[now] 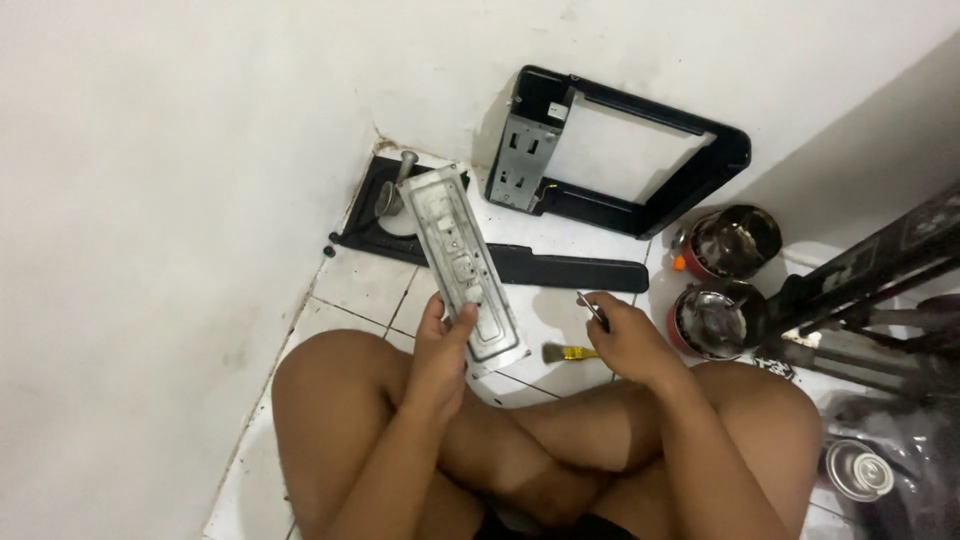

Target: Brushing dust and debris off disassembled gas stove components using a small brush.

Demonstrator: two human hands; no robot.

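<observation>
Two bare hands work over the tiled floor (350, 285). The left hand (445, 345) has its grip pinching the near end of a long grey metal plate (462, 262), tilted up toward the far wall. The right hand (620, 335) pinches a thin metal tool (590, 310). A small yellow brush (567, 352) lies just beside it. Two round tins (722, 285) sit right. A black frame (640, 150) leans far.

black frame (690, 190) | two tins (735, 240) | paintbrush (568, 353) | spray can (858, 472)
</observation>
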